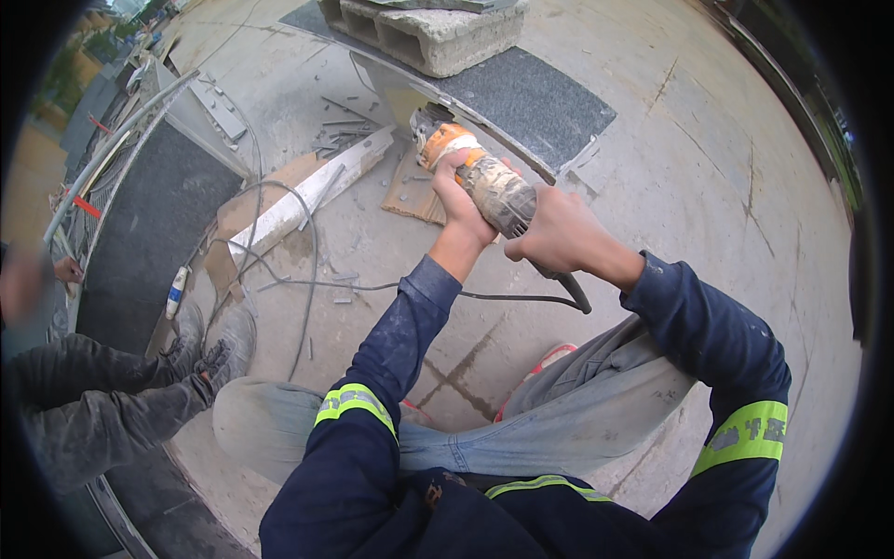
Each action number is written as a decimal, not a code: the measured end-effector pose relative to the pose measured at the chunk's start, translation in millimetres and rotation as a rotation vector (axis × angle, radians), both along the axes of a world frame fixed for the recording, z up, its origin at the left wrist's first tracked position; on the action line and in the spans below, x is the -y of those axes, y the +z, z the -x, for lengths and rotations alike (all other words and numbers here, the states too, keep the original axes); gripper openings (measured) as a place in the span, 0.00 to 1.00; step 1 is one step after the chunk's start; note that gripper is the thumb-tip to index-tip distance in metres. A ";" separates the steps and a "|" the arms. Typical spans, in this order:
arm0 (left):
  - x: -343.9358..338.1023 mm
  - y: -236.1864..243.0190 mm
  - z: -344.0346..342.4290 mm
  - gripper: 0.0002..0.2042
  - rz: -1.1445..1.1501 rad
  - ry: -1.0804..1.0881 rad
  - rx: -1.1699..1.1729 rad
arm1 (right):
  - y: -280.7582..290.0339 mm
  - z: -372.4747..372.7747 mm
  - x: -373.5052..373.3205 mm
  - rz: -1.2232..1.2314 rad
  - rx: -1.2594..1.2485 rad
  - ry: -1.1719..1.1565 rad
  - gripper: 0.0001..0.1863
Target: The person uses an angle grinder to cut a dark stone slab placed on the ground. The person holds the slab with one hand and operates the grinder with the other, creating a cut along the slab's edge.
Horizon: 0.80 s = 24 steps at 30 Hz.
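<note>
Both my hands grip a dusty orange and grey angle grinder (484, 184), held out in front of me. My left hand (463, 207) wraps around its body behind the orange head. Farther back, my right hand (570, 233) is closed on the rear end, where the black power cord comes out. The grinder's head sits at the near-left edge of a dark grey stone slab (531, 98); whether it touches the slab I cannot tell. Its disc is mostly hidden.
A concrete block (438, 37) rests on the slab. Left of it lie cut stone strips (345, 130), a pale long bar (312, 191), cardboard (410, 194) and the looping cord (312, 279). A person in dark trousers (102, 391) sits at left, beside a dark slab (154, 224) and a white-blue marker-like tube (176, 291).
</note>
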<state>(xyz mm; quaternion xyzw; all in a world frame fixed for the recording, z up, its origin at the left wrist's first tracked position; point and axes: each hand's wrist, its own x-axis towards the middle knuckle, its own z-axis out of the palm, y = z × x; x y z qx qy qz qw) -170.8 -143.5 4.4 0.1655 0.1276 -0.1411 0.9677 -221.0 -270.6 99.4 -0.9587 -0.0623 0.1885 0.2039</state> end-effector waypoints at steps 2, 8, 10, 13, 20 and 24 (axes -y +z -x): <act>-0.1 -0.3 0.9 0.25 0.015 -0.009 0.007 | 1.3 1.6 0.9 -0.002 0.008 0.005 0.31; 2.6 5.9 7.4 0.25 0.017 -0.012 0.002 | 7.1 7.6 2.1 -0.067 -0.010 -0.042 0.28; 4.3 9.2 10.8 0.24 0.015 -0.012 -0.001 | 8.0 8.9 3.3 -0.060 -0.001 -0.035 0.27; 5.3 10.5 14.0 0.24 0.020 0.003 0.000 | 9.9 12.4 4.4 -0.063 0.008 -0.025 0.27; 8.5 13.9 21.6 0.24 0.017 0.003 -0.010 | 16.1 20.0 5.6 -0.060 -0.025 -0.046 0.28; 9.2 17.0 23.4 0.24 -0.008 0.005 -0.021 | 19.6 21.3 6.2 -0.039 -0.006 -0.021 0.29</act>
